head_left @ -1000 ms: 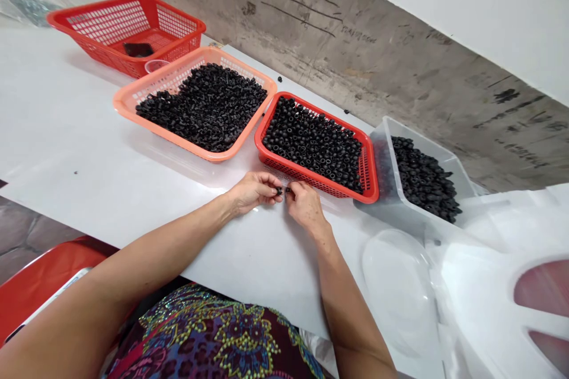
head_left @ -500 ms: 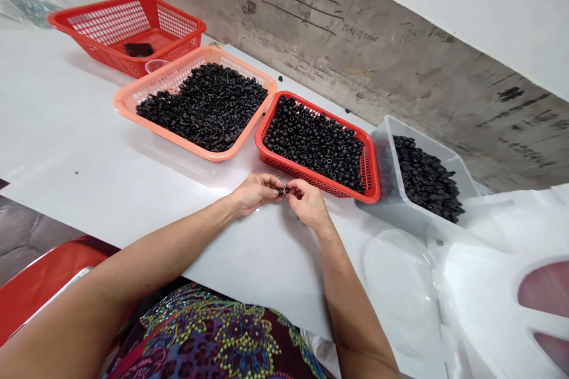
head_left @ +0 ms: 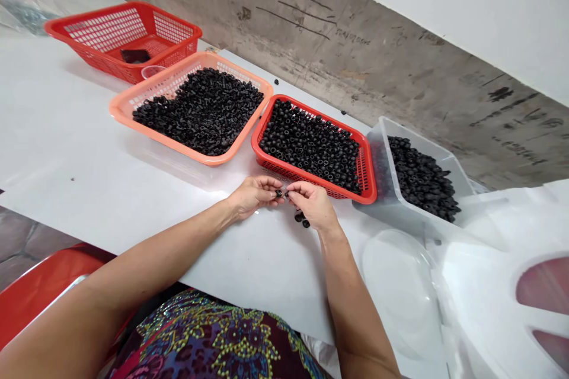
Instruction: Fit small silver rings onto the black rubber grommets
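Note:
My left hand [head_left: 255,197] and my right hand [head_left: 313,205] meet in front of the red basket, fingertips nearly touching. A small black ring-shaped part [head_left: 278,193] is pinched in my left fingers, and my right fingertips seem to hold a second dark piece [head_left: 287,194]. Several loose black rings [head_left: 301,219] lie on the white table [head_left: 111,189] just under my right hand. The red basket [head_left: 370,169] holds many black rings, as do the orange basket [head_left: 169,143] and the transparent plastic tub [head_left: 386,172].
A second red basket [head_left: 128,26] at the back holds a dark object, with a small transparent cup [head_left: 153,71] beside it. A transparent lid [head_left: 395,290] and white plastic sheeting [head_left: 489,284] lie at right. A rough concrete wall [head_left: 338,53] runs behind the table.
Several loose black rings now lie on the table below my right hand. My hands have parted slightly, and the whole view has shifted a little.

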`<action>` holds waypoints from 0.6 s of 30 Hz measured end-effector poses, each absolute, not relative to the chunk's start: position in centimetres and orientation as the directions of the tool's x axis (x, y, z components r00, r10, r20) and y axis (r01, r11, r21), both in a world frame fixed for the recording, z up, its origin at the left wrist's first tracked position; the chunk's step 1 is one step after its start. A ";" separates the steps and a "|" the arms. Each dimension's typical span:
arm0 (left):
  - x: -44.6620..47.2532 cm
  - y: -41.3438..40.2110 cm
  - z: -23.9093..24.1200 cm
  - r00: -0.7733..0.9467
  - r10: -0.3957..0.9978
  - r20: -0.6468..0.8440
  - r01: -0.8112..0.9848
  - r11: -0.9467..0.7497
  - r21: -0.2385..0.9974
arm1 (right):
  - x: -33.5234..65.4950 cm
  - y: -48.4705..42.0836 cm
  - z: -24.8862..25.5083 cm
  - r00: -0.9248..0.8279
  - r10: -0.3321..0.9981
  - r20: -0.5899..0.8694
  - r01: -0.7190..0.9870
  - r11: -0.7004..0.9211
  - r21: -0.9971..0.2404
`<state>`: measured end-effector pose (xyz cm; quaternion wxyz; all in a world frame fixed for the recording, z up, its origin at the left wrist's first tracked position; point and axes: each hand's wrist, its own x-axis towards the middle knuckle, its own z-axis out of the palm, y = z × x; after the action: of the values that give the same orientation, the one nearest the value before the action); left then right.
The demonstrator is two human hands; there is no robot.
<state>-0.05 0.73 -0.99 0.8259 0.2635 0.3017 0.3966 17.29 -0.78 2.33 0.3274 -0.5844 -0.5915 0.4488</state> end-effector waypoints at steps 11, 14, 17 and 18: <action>0.1 0.6 -0.7 0.473 0.837 -0.275 -0.454 0.499 0.738 | 16.4 -1.5 3.3 -0.043 0.995 -0.088 0.338 -0.069 -0.939; 0.2 0.5 -0.7 0.467 0.844 -0.264 -0.435 0.479 0.762 | 16.1 -1.6 3.6 -0.046 0.996 -0.076 0.385 -0.053 -0.922; 0.3 0.5 -0.7 0.444 0.865 -0.235 -0.426 0.435 0.793 | 15.8 -1.8 3.6 -0.046 0.998 -0.048 0.449 -0.022 -0.893; 0.3 0.4 -0.7 0.433 0.873 -0.224 -0.420 0.415 0.807 | 15.8 -1.8 3.5 -0.050 0.998 -0.033 0.469 -0.006 -0.883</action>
<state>0.32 0.45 -0.67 0.7736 0.3432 0.3302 0.4179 15.80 -1.81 3.49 0.3453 -0.5967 -0.6148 0.3831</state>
